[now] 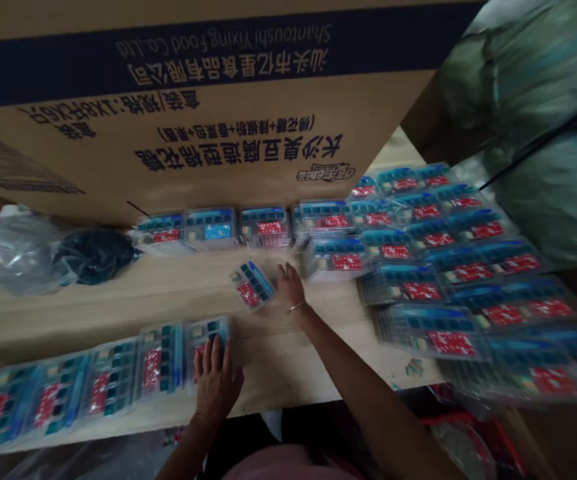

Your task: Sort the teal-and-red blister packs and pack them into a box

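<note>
My left hand (pixel 215 379) lies flat, fingers stretched, over a clear plastic tray (pixel 222 328) at the right end of the front row. Dark squares and a red packet show in this tray, partly covered by the fingers. Mid-table, my right hand (pixel 290 288) has a thin bracelet at the wrist and seems to hold nothing, its fingers somewhat extended and blurred. Just left of it, a single loose tray (pixel 251 287) rests at an angle, with dark squares, a blue stick-like piece and a red packet. Whether the right fingers touch it, I cannot tell.
A large cardboard box (pixel 208 133) with upside-down printing stands behind the table. Stacked trays (pixel 271 227) line its base, and many more stacks (pixel 438 287) crowd the right side. Several trays (pixel 101 377) lie front left. Plastic bags (pixel 18 257) sit at the left, pale sacks (pixel 553 173) at the right.
</note>
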`<control>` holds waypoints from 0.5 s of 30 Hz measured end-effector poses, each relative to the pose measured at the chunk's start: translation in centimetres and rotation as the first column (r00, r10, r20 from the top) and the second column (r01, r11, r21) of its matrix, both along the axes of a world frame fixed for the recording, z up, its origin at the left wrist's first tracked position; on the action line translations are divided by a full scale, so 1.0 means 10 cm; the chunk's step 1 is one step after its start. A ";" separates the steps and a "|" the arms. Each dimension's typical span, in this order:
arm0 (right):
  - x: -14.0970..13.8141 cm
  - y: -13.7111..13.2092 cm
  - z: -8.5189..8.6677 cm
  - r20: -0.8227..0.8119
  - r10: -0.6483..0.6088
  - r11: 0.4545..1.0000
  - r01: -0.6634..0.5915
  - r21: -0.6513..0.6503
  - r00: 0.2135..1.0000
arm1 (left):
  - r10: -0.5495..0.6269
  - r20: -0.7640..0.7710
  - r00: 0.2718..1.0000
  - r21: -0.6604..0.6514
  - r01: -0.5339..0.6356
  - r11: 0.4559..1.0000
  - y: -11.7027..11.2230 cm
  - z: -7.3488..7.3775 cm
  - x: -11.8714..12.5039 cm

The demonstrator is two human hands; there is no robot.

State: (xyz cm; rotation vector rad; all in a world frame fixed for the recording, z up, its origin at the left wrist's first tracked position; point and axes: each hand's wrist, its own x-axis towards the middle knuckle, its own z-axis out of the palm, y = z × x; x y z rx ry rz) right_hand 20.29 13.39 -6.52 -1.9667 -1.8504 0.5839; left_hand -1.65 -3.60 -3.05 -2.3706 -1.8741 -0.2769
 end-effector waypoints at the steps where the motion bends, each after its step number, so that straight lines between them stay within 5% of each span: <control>1: 0.06 -0.04 -0.04 0.033 -0.030 0.999 0.031 -0.022 0.999 | -0.002 0.001 1.000 -0.003 0.002 1.000 0.00 0.00 0.00; 7: 0.22 -0.48 -0.09 0.071 0.078 0.986 -0.067 -0.150 0.994 | -0.044 -0.041 0.998 0.043 0.046 0.998 0.02 0.04 0.01; 11: 0.33 -1.02 -0.08 0.050 0.066 0.978 -0.055 -0.204 0.997 | -0.026 0.033 0.999 0.021 0.026 0.999 0.05 0.06 0.07; 15: 0.79 -1.67 -0.12 0.006 -0.007 0.974 0.008 -0.228 1.000 | -0.038 0.114 0.993 0.002 0.038 0.999 0.06 0.10 0.16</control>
